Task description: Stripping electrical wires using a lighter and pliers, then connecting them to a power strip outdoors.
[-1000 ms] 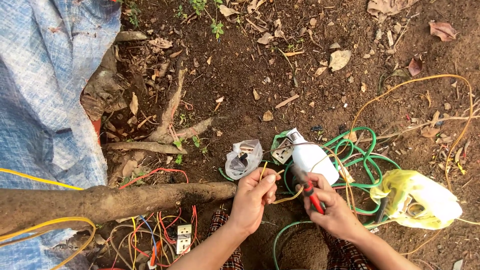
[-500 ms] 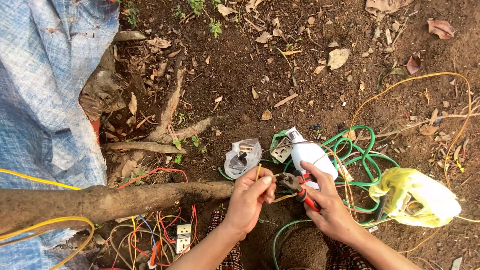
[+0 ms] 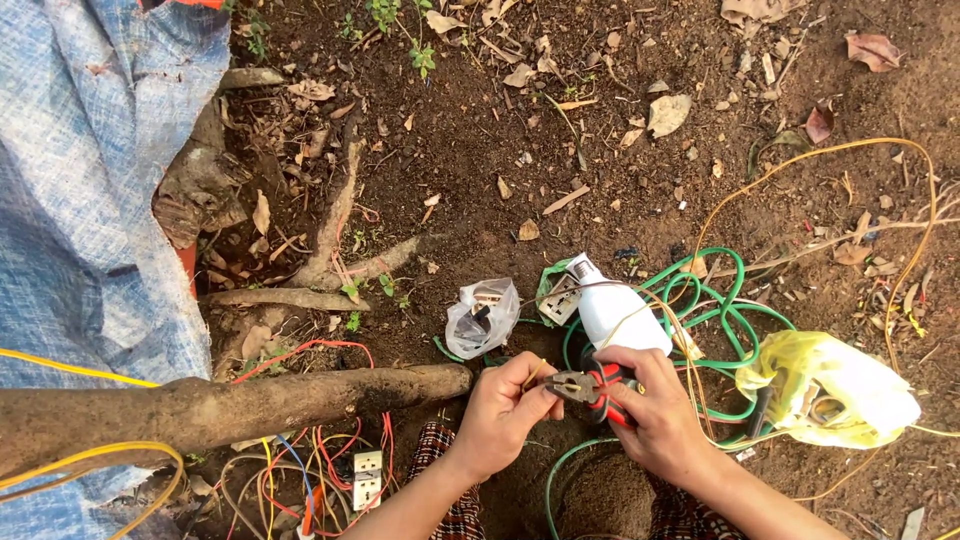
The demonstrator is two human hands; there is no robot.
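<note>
Far left there's a blue woven tarp [image 3: 80,200] draped over most of that side of the ground, with a thick brown log [image 3: 230,405] lying across the dirt below it. Under the log sits a messy tangle of red, yellow and blue wires [image 3: 300,480] around a white socket plate [image 3: 367,478]. Near the middle, a clear plastic bag [image 3: 482,318] with small parts inside lies on the bare soil. The left hand [image 3: 505,412] has its grip pinched on a thin wire end, right against the plier tips. The right hand [image 3: 655,410] is wrapped tight around the red handles of the pliers [image 3: 585,385], whose jaws point left toward the other hand. Just above the hands a white bulb [image 3: 615,310] lies on the dirt beside a coil of green cable [image 3: 725,320]. Further right sits a crumpled yellow bag [image 3: 835,390], with thin yellow wire [image 3: 900,160] looping toward the ground's right edge.
</note>
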